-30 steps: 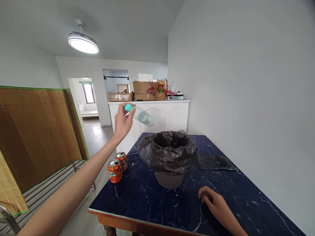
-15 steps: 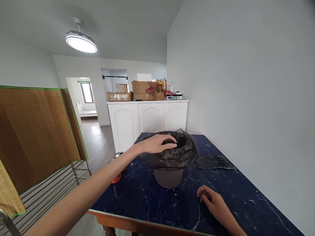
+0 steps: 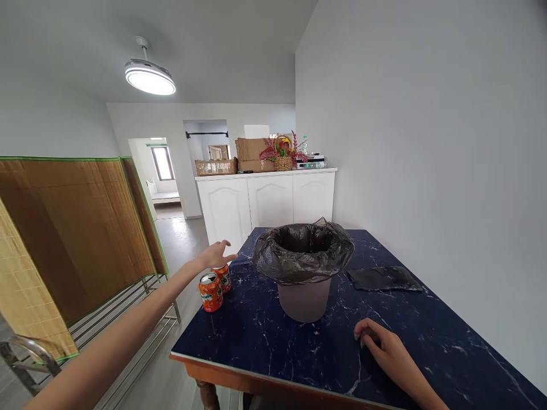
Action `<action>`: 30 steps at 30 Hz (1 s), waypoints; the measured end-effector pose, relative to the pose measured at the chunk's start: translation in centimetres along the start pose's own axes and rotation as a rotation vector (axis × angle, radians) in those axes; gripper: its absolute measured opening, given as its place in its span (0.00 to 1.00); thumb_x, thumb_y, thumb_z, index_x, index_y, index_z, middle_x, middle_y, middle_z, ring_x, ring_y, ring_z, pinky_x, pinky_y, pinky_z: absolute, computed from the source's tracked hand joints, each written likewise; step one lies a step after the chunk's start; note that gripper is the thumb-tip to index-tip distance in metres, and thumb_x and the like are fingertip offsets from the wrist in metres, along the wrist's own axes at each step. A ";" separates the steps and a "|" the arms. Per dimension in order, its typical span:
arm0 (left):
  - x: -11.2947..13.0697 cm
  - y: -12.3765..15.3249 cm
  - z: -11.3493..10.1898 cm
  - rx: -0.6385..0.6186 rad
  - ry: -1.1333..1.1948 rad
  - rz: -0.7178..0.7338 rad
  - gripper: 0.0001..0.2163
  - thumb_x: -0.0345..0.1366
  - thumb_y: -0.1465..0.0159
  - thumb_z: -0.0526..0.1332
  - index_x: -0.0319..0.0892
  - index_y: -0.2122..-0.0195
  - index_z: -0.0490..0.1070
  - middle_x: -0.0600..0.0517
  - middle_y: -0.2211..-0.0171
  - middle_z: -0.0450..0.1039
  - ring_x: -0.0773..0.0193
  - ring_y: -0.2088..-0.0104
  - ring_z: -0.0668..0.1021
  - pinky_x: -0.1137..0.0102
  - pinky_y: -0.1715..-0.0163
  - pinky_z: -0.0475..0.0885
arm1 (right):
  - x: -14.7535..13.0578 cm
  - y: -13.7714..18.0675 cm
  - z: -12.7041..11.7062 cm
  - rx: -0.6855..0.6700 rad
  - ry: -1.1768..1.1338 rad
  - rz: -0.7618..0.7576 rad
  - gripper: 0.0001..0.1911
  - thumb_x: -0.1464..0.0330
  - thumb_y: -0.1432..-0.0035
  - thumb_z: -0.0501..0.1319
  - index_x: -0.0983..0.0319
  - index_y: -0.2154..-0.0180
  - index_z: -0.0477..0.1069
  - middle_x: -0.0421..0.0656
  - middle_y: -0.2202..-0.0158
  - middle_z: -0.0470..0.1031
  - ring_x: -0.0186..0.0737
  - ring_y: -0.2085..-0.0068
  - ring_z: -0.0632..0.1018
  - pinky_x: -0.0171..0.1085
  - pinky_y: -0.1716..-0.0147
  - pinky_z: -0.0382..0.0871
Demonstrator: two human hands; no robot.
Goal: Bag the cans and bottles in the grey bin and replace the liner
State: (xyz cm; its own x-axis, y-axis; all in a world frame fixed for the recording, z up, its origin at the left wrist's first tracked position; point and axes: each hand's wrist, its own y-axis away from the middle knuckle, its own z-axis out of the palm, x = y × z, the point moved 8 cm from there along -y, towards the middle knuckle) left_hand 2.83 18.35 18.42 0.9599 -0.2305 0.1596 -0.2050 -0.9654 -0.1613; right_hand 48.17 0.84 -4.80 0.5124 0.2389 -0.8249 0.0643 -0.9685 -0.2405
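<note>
My left hand (image 3: 215, 254) is open, its thumb and fingers apart, just above two orange soda cans at the table's left edge. The nearer soda can (image 3: 211, 292) stands upright with its top opened. Partly behind it is the second soda can (image 3: 224, 278), whose top my hand hides in part. In the middle of the table stands a grey-brown trash bin (image 3: 304, 302), lined with a black trash bag (image 3: 303, 267) folded widely over the rim. My right hand (image 3: 382, 345) rests on the tabletop to the bin's right, fingers loosely curled with nothing visible in them.
A folded black plastic bag (image 3: 384, 278) lies on the blue marbled table (image 3: 265, 347), right of the bin. Beyond the table is a white cabinet (image 3: 271, 199) bearing cardboard boxes and a flower basket (image 3: 283, 162). A metal rack with a bamboo mat (image 3: 85, 222) stands left.
My left hand has moved left from over the bin's mouth to above the cans, exposing the bag's opening. The view has shifted slightly; my right hand stays on the table.
</note>
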 end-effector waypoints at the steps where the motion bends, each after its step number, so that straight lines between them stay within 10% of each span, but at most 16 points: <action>1: -1.2 0.2 1.0 -0.042 -0.017 -0.038 0.18 0.44 0.29 0.67 0.40 0.43 0.74 0.42 0.47 0.79 0.49 0.48 0.82 0.51 0.47 0.78 | 0.1 0.0 0.1 -0.008 -0.003 0.013 0.13 0.59 0.31 0.52 0.55 0.60 0.73 0.42 0.67 0.75 0.43 0.67 0.74 0.40 0.66 0.65; 10: -2.5 1.1 4.7 -0.070 -0.023 -0.084 0.19 0.42 0.28 0.66 0.41 0.40 0.72 0.43 0.42 0.75 0.52 0.48 0.81 0.53 0.49 0.80 | 0.0 0.0 0.0 -0.011 -0.003 0.033 0.14 0.57 0.31 0.52 0.55 0.60 0.73 0.42 0.66 0.76 0.43 0.68 0.75 0.39 0.67 0.65; 16: 0.6 1.0 -0.8 0.241 0.110 -0.034 0.30 0.48 0.34 0.69 0.42 0.34 0.65 0.36 0.44 0.78 0.41 0.47 0.82 0.54 0.52 0.79 | -0.6 0.0 -0.2 0.013 0.008 0.011 0.13 0.58 0.31 0.53 0.55 0.61 0.73 0.42 0.66 0.77 0.43 0.67 0.76 0.39 0.67 0.66; 23: 9.0 2.8 -10.3 0.610 0.524 0.240 0.32 0.56 0.32 0.64 0.47 0.32 0.60 0.41 0.40 0.74 0.52 0.50 0.83 0.60 0.53 0.80 | -0.9 0.1 -0.5 0.050 -0.013 -0.006 0.11 0.59 0.34 0.56 0.55 0.62 0.75 0.41 0.68 0.77 0.43 0.68 0.76 0.39 0.68 0.66; 30: 19.6 2.2 -7.3 0.278 0.522 0.518 0.33 0.50 0.37 0.70 0.47 0.34 0.63 0.40 0.41 0.76 0.49 0.49 0.83 0.55 0.49 0.79 | -1.1 0.0 -0.4 0.036 0.000 -0.005 0.12 0.59 0.32 0.54 0.55 0.62 0.74 0.41 0.68 0.77 0.43 0.68 0.76 0.39 0.67 0.67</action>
State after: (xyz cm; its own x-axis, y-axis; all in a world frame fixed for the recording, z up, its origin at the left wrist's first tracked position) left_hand 19.79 10.78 28.35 0.5272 -0.7369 0.4231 -0.4806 -0.6693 -0.5667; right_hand 48.01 0.53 -3.71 0.5118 0.2434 -0.8239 0.0356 -0.9642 -0.2627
